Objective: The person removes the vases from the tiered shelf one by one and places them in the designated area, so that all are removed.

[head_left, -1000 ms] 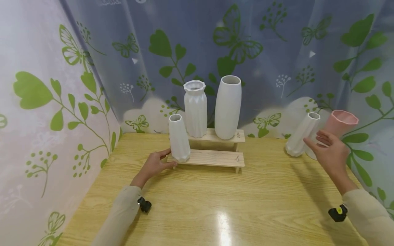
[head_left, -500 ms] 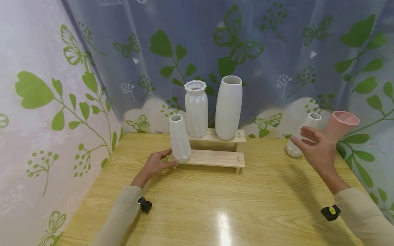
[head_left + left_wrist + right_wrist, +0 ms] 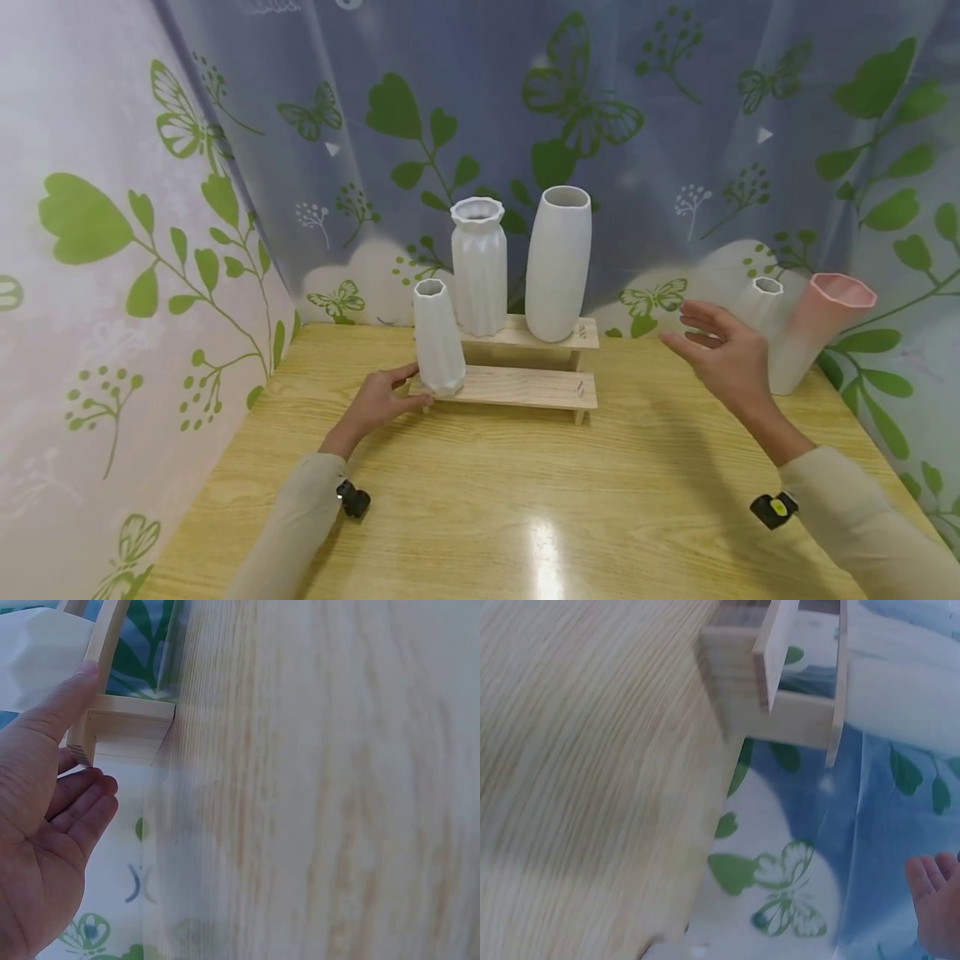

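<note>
My left hand grips the left end of a two-step wooden stand. In the left wrist view the thumb lies along the board's edge, with the other fingers loosely bent beneath. A small white faceted vase stands on the lower step beside that hand. On the upper step are a white fluted vase with a scalloped rim and a tall smooth white vase. My right hand is in the air right of the stand, fingers spread and holding nothing.
Behind the right hand, a slim white vase is partly hidden. Next to it leans outward a pink-to-white vase. A patterned curtain rises along the back of the wooden table.
The right hand has moved left, away from the pink-to-white vase and past the slim white vase, toward the stand. The left hand stays where it was on the stand.
</note>
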The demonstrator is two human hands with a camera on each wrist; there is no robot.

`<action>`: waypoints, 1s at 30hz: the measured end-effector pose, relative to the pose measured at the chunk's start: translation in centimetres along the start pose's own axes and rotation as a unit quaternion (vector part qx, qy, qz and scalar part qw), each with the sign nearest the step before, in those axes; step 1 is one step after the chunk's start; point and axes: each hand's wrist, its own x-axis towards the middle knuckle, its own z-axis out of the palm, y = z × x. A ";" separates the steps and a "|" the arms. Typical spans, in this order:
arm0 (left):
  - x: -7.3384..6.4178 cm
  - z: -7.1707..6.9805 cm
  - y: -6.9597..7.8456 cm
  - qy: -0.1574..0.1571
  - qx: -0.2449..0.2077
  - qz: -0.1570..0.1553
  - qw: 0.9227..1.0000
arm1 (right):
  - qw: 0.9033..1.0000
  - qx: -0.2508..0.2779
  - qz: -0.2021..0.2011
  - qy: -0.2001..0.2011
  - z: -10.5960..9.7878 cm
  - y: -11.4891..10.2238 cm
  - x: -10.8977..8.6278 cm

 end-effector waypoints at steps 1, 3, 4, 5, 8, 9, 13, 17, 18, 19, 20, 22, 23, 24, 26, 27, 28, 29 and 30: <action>0.0 0.0 0.0 0.000 -0.001 0.000 1.000 | 1.000 0.002 -0.006 -0.002 0.2 -0.3 0.0; -0.1 0.0 0.0 -0.001 -0.002 0.000 1.000 | 1.000 0.006 -0.013 -0.007 0.7 -0.7 -0.1; -0.1 0.0 0.0 -0.001 -0.002 0.001 1.000 | 1.000 0.008 -0.014 -0.012 0.9 -0.9 -0.1; -0.1 0.0 0.0 -0.001 -0.001 0.001 1.000 | 1.000 0.011 -0.015 -0.016 1.1 -1.1 -0.1; -0.1 0.0 -0.1 0.001 0.000 0.002 1.000 | 0.999 0.017 -0.015 -0.028 1.7 -1.7 -0.1; -0.1 0.0 -0.1 0.001 0.001 0.003 1.000 | 0.999 0.019 -0.015 -0.031 1.9 -1.8 -0.1; 0.0 0.0 -0.2 0.004 0.003 0.006 1.000 | 0.998 0.025 -0.017 -0.047 2.8 -2.2 -0.1; 0.0 0.1 -0.4 0.005 0.009 0.003 1.000 | 0.997 0.037 -0.013 -0.066 3.8 -2.7 -0.3; 0.0 0.1 -0.4 0.004 0.010 0.001 1.000 | 0.997 0.042 -0.011 -0.070 4.0 -2.9 -0.4; 0.0 0.1 -0.4 0.003 0.008 -0.001 1.000 | 0.996 0.048 -0.011 -0.075 4.3 -3.0 -0.5; 0.0 0.1 -0.5 0.003 0.008 -0.003 1.000 | 0.995 0.055 -0.010 -0.079 4.6 -3.2 -0.5; 0.0 0.1 -0.5 0.003 0.005 -0.006 1.000 | 0.994 0.065 -0.010 -0.085 5.1 -3.5 -0.5; -0.1 0.0 -0.5 0.003 0.005 -0.006 1.000 | 0.994 0.071 -0.012 -0.088 5.4 -3.6 -0.5; -0.1 0.0 -0.4 0.004 0.003 -0.006 1.000 | 0.993 0.074 -0.015 -0.090 5.7 -3.8 -0.6; -0.1 0.0 -0.4 0.006 0.003 -0.005 1.000 | 0.992 0.082 -0.019 -0.096 6.3 -4.1 -0.6; -0.1 0.0 -0.4 0.006 0.003 -0.003 1.000 | 0.991 0.084 -0.022 -0.100 6.6 -4.2 -0.6; 0.0 0.1 -0.3 0.006 0.001 -0.003 1.000 | 0.991 0.086 -0.024 -0.103 6.9 -4.4 -0.6; 0.0 0.1 -0.3 0.005 0.000 -0.002 1.000 | 0.990 0.092 -0.024 -0.108 7.2 -4.6 -0.7; 0.0 0.1 -0.3 0.005 -0.002 -0.002 1.000 | 0.989 0.095 -0.024 -0.112 7.5 -4.7 -0.7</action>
